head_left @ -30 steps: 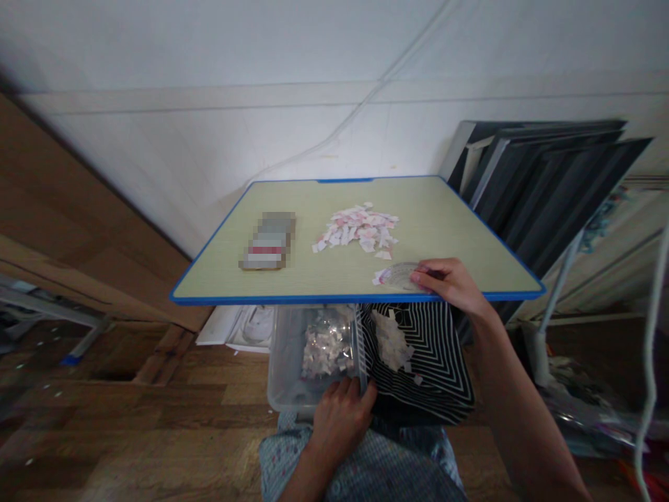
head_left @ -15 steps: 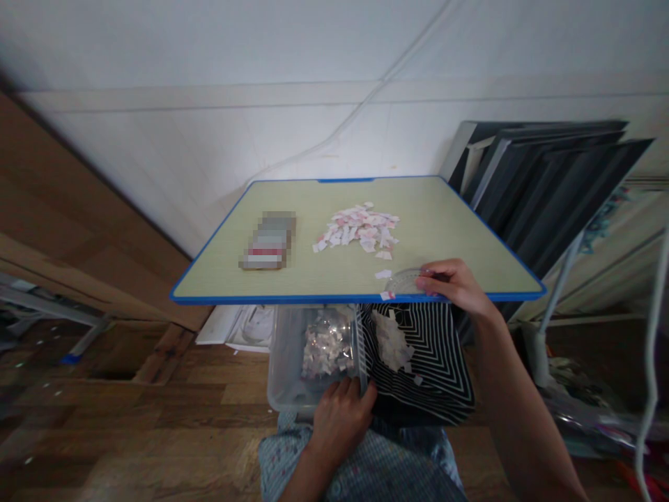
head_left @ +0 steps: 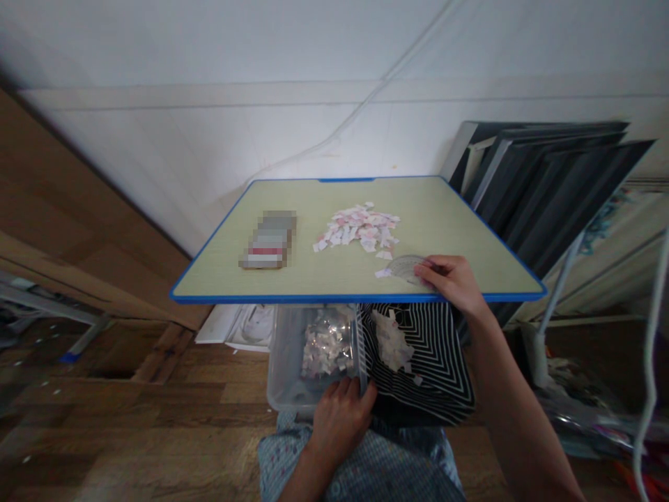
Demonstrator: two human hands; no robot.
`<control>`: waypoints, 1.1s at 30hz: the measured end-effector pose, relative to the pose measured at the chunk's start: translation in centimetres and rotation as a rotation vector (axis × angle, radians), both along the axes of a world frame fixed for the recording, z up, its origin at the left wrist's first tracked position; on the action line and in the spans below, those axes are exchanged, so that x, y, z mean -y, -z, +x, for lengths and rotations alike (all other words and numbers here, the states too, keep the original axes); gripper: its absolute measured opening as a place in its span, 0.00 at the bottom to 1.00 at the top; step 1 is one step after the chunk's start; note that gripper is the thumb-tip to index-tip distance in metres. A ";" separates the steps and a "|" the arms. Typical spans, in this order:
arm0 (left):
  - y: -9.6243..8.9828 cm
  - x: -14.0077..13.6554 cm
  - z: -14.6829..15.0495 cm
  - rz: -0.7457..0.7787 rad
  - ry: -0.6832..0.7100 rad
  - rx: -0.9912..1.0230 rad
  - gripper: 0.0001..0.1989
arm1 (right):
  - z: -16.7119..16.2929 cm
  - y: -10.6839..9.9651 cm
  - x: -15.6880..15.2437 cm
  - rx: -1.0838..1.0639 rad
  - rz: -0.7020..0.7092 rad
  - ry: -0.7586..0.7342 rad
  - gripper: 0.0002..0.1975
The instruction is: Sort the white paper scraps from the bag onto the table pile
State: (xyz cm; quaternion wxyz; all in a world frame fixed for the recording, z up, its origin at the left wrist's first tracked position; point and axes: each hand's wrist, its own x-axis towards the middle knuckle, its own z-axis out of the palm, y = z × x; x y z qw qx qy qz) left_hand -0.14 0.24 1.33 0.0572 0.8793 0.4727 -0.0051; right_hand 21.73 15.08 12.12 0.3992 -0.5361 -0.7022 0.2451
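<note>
My right hand (head_left: 454,280) pinches a clear plastic protractor (head_left: 405,268) near the front edge of the small table (head_left: 293,286). One loose paper scrap (head_left: 383,273) touches or nearly touches the protractor's left end. Farther back lies a pile of torn white and pinkish paper scraps (head_left: 360,226). Below the table, my left hand (head_left: 343,417) is closed over the near rim of a clear plastic bin (head_left: 285,380), by its right corner. Inside the bin are many small scraps (head_left: 328,345). Beside it, a black-and-white striped cloth (head_left: 439,369) holds more paper pieces (head_left: 391,341).
A pixelated phone-like object (head_left: 269,240) lies on the table's left side. Dark flat panels (head_left: 543,174) lean against the wall at right. Cardboard (head_left: 88,195) stands at left. A white cable (head_left: 360,104) runs along the wall.
The protractor has shifted slightly away from the table's front edge with my right hand. A scrap that lay at that edge is gone from there. My left hand has stayed put.
</note>
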 end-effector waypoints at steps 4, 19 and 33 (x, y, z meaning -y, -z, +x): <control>-0.1 0.0 0.0 0.003 -0.006 0.012 0.19 | 0.1 0.4 -0.1 -0.038 0.030 0.058 0.16; -0.2 0.0 0.0 -0.001 -0.006 0.000 0.19 | 0.8 -0.2 0.4 -0.135 -0.107 -0.132 0.17; -0.1 0.0 0.0 -0.003 -0.005 0.009 0.19 | 1.0 -0.3 0.5 -0.099 -0.115 -0.188 0.16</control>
